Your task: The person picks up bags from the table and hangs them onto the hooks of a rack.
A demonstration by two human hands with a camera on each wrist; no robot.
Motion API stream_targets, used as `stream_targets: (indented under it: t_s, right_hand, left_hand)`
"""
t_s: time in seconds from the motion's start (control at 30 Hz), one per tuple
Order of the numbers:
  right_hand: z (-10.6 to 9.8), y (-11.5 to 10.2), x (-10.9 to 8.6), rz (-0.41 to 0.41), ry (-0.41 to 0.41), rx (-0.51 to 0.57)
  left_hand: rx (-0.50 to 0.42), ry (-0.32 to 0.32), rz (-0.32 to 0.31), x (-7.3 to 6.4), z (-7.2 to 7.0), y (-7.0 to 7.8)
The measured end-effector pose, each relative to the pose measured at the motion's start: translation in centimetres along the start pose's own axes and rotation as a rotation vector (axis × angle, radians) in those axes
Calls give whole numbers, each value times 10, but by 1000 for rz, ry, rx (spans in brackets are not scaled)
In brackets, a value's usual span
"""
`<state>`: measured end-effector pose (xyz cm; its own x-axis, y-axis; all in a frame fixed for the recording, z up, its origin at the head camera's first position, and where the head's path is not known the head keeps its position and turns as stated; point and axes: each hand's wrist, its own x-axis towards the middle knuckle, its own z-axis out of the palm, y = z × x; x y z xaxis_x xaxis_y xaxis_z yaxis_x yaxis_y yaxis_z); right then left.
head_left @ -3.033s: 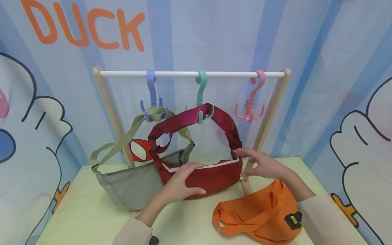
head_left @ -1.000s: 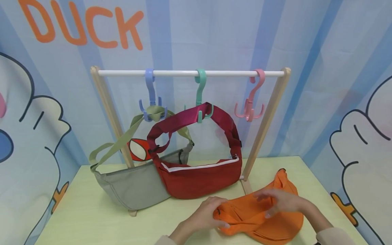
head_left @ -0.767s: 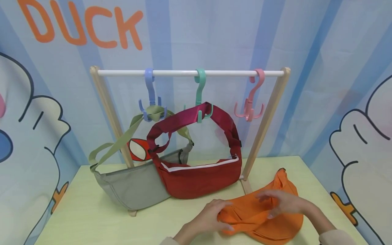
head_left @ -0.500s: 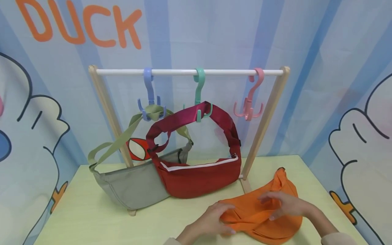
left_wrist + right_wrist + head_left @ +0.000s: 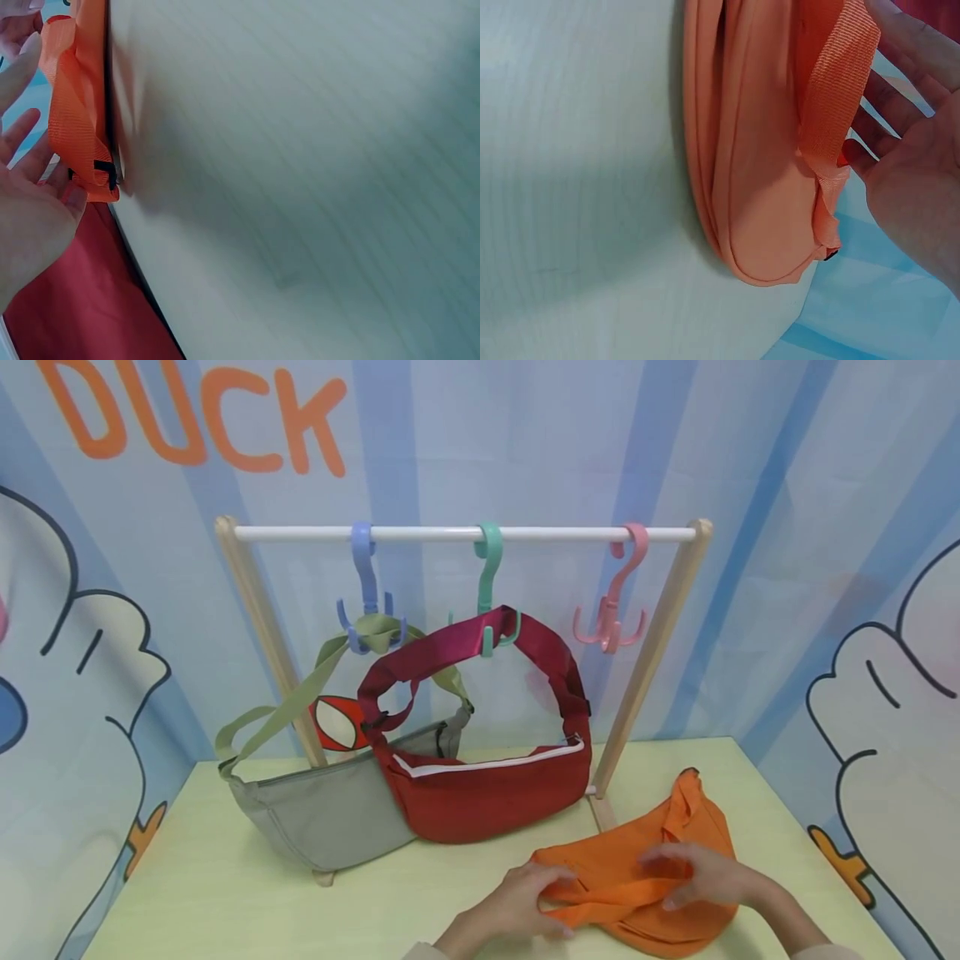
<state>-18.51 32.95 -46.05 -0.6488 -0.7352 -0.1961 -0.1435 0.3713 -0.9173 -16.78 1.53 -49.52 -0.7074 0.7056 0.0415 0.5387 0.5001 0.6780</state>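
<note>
Fingers (image 5: 557, 874) of the left hand (image 5: 517, 900) lie relaxed and parted at one end of the orange bag (image 5: 603, 858); those of the right hand (image 5: 708, 872), also loose, curve beside its strap (image 5: 622, 893). Between them the bag rests on the table (image 5: 247, 902). Beyond the left fingers hangs the red bag (image 5: 487, 802).

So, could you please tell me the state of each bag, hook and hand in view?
Orange waist bag: lying on the table
Red waist bag: hung up
Gray waist bag: hung up
Mint hook: holding red waist bag
Blue hook: holding gray waist bag
Pink hook: bare
Left hand: loosely curved
Right hand: loosely curved
</note>
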Motion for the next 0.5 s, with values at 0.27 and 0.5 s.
stream_targets:
  t_s: [0.27,0.5]
  right_hand:
    - [4,5,1,78,60,-100]
    - [9,8,-1,106,103,-142]
  left_hand:
    - [-10,-6,5,1,6,-6]
    - [-25,-6,3,0,8,-9]
